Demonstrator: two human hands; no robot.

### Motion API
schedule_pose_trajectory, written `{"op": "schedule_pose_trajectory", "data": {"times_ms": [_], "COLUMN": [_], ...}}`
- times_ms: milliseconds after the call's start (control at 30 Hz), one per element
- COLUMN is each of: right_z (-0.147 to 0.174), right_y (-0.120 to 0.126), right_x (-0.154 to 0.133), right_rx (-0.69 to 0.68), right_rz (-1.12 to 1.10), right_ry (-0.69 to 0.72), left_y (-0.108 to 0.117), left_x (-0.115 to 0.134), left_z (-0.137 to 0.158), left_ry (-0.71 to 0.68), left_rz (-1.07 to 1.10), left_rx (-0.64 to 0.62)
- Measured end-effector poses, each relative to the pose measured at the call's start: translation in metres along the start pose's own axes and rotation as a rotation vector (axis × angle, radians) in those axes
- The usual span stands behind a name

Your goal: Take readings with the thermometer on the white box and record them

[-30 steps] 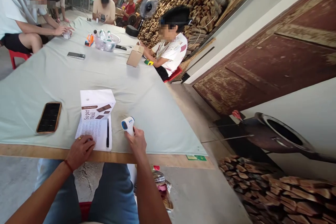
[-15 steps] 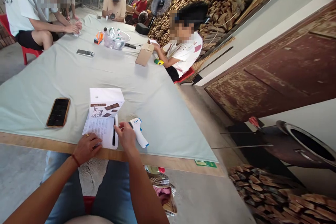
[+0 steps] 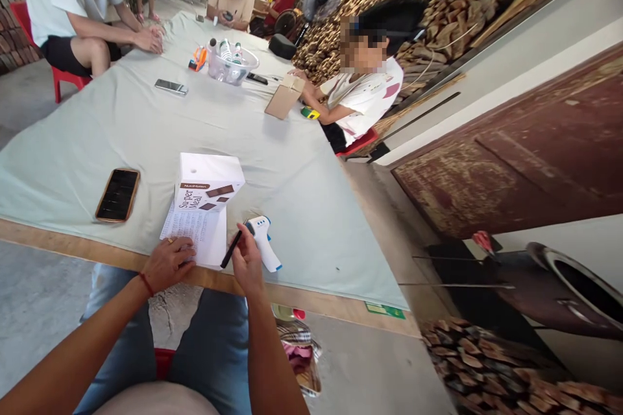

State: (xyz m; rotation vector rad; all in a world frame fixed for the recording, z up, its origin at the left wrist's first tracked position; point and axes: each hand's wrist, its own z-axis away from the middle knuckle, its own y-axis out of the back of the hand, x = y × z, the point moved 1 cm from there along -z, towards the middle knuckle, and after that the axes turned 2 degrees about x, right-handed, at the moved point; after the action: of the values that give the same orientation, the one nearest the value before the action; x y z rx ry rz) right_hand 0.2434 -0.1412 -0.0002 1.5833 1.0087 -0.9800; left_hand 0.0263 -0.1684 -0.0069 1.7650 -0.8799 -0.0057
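Note:
My right hand (image 3: 249, 264) holds a black pen (image 3: 230, 251), tilted above the right edge of the written sheets. Flat on the lower left of the handwritten paper (image 3: 212, 237) lies my left hand (image 3: 170, 262), its fingers stretched out and holding nothing. A white box marked "Super Meal" (image 3: 210, 172) stands behind and partly over the paper. Just right of my right hand is a white and blue infrared thermometer (image 3: 265, 243), lying on the tablecloth.
A smartphone (image 3: 117, 195) lies to the left. Farther off are another phone (image 3: 171, 87), an orange tool (image 3: 198, 59), a clear basin (image 3: 233, 71) of bottles, a cardboard box (image 3: 285, 97) and a yellow tape measure (image 3: 310, 113). Several people sit around the table.
My right hand has picked the pen up off the paper and now holds it at a slant. My left hand stays on the paper. The view has shifted slightly.

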Motion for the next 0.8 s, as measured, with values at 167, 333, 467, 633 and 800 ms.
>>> {"op": "schedule_pose_trajectory", "data": {"times_ms": [167, 333, 467, 633, 800], "right_z": [0.012, 0.017, 0.019, 0.019, 0.018], "right_y": [-0.017, -0.032, -0.038, -0.043, -0.042], "right_x": [-0.011, -0.015, -0.008, -0.003, -0.002], "right_rx": [0.102, 0.000, -0.021, 0.070, 0.059], "right_rz": [-0.128, -0.205, -0.097, -0.001, -0.006], "right_ry": [-0.019, -0.039, -0.075, -0.056, -0.037], "left_y": [-0.003, -0.004, -0.004, -0.002, -0.001], "left_x": [0.001, 0.002, 0.003, 0.004, 0.005], "left_z": [0.001, 0.000, 0.000, -0.001, -0.001], "left_ry": [-0.018, -0.026, -0.038, -0.046, -0.062], "left_rz": [-0.018, -0.062, -0.070, -0.086, -0.087], "left_rx": [-0.035, -0.083, -0.091, -0.091, -0.064]}}
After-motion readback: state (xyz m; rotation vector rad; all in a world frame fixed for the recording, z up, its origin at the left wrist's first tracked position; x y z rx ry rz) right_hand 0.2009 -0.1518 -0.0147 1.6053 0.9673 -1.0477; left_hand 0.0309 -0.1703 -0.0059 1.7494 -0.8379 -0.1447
